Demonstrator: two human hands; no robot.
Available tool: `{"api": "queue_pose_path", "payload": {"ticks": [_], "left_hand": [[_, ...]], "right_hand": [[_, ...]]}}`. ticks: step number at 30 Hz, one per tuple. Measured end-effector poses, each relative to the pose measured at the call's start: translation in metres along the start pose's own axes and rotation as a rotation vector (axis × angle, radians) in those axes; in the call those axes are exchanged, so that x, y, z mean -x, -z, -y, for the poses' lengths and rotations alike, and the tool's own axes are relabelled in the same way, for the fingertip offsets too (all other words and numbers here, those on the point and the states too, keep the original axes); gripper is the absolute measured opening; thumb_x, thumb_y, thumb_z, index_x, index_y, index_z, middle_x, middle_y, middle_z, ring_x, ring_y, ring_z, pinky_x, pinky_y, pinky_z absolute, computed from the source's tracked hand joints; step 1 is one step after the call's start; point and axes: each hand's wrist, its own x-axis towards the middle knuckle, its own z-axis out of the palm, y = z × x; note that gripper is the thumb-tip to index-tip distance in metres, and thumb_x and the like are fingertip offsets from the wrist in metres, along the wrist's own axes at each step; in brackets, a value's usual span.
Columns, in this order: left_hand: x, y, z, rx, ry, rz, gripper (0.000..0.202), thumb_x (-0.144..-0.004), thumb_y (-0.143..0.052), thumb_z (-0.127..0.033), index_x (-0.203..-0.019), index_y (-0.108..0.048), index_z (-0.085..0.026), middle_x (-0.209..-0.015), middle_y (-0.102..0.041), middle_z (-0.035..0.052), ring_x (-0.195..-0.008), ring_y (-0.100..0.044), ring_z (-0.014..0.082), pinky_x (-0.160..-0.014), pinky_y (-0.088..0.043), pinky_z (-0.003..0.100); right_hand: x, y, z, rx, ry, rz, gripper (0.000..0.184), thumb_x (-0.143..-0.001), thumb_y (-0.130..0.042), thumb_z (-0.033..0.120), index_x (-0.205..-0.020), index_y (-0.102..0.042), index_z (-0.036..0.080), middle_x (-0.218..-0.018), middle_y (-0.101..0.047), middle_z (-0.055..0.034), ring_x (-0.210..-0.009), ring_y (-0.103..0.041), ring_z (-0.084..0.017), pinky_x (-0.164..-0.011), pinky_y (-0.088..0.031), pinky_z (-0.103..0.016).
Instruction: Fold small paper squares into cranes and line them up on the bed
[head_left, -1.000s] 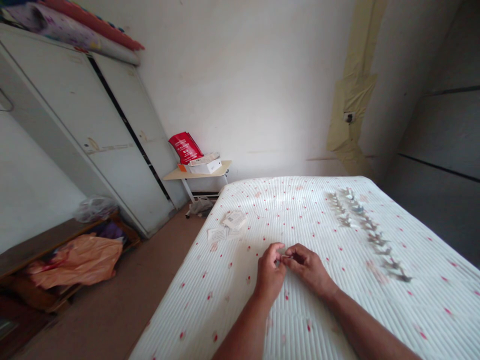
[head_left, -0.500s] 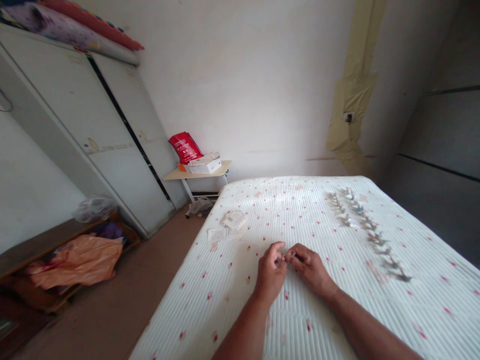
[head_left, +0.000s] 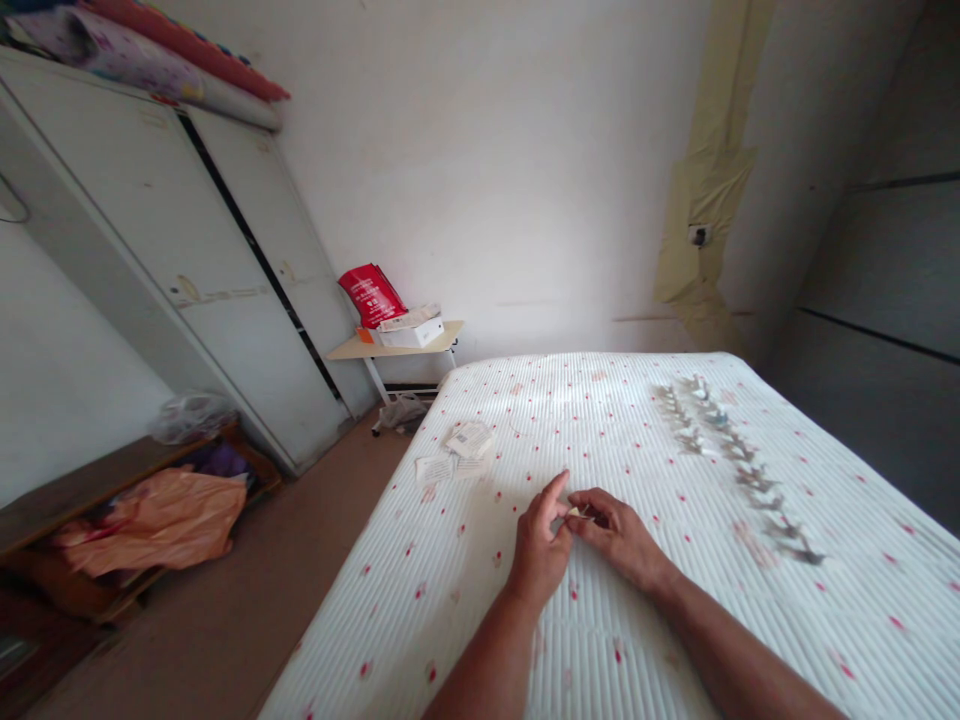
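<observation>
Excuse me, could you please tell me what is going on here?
A person is handling a small pale piece over a spotted bed cover. The right hand pinches it; the left hand is right beside it, index finger raised, though whether it grips too is hard to tell. Printed paper slips lie off to the left, and small pointed figures stand in two rows on the right.

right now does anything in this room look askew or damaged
The wrinkled yellow covering around the white wall socket looks like a rough patch. On the white red-dotted bedding, white printed paper slips lie askew and overlapping, unlike the small greyish figures lined up at right. Nothing looks spilled.
</observation>
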Motion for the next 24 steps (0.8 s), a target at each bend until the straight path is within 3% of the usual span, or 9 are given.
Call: {"api": "queue_pose_path", "payload": {"ticks": [5,11,17,20,24], "left_hand": [[0.0000,0.0003,-0.0025,0.014,0.007,0.025,0.062,-0.074,-0.046,-0.007,-0.132,-0.037,-0.023,-0.081,-0.059,0.0005,-0.081,-0.054,0.0132,-0.080,-0.042,0.025],[-0.0027,0.0011,0.0005,-0.081,0.035,-0.022,0.061,-0.072,-0.048,-0.005,-0.130,-0.040,-0.023,-0.074,-0.056,-0.0034,-0.073,-0.052,0.0099,-0.074,-0.042,0.022],[-0.0070,0.0035,0.0045,-0.281,0.034,-0.025,0.029,-0.068,-0.054,-0.006,-0.092,-0.064,-0.018,-0.077,-0.062,-0.0002,-0.074,-0.056,0.0113,-0.069,-0.043,0.022],[-0.0076,0.0033,0.0027,-0.401,-0.020,-0.050,0.020,-0.066,-0.053,-0.002,-0.073,-0.064,-0.017,-0.073,-0.062,0.0007,-0.073,-0.056,0.0123,-0.070,-0.043,0.024],[-0.0070,0.0019,0.0022,-0.514,-0.082,-0.059,0.022,-0.066,-0.051,0.000,-0.069,-0.063,-0.018,-0.071,-0.061,0.0005,-0.072,-0.056,0.0129,-0.070,-0.043,0.025]], "right_hand": [[0.0007,-0.0003,0.0016,-0.041,0.000,-0.028,0.019,-0.074,-0.058,0.037,-0.073,-0.059,0.018,-0.070,-0.053,0.0007,-0.060,-0.046,-0.012,-0.056,-0.038,-0.024],[-0.0007,-0.0016,-0.0037,-0.138,-0.061,-0.042,0.022,-0.072,-0.060,0.038,-0.069,-0.056,0.017,-0.062,-0.052,0.0028,-0.056,-0.045,-0.010,-0.053,-0.035,-0.023],[-0.0015,0.0022,-0.0046,-0.077,-0.017,-0.002,0.017,-0.074,-0.057,0.033,-0.068,-0.056,0.017,-0.060,-0.051,0.0029,-0.055,-0.045,-0.011,-0.052,-0.035,-0.023],[-0.0008,0.0042,-0.0015,0.076,0.085,0.009,0.008,-0.074,-0.052,0.023,-0.068,-0.055,0.018,-0.067,-0.053,0.0010,-0.062,-0.050,-0.012,-0.058,-0.038,-0.023],[0.0007,0.0050,0.0041,0.261,0.149,0.023,0.005,-0.073,-0.049,0.018,-0.070,-0.053,0.019,-0.067,-0.053,0.0012,-0.060,-0.050,-0.011,-0.057,-0.039,-0.023]]}}
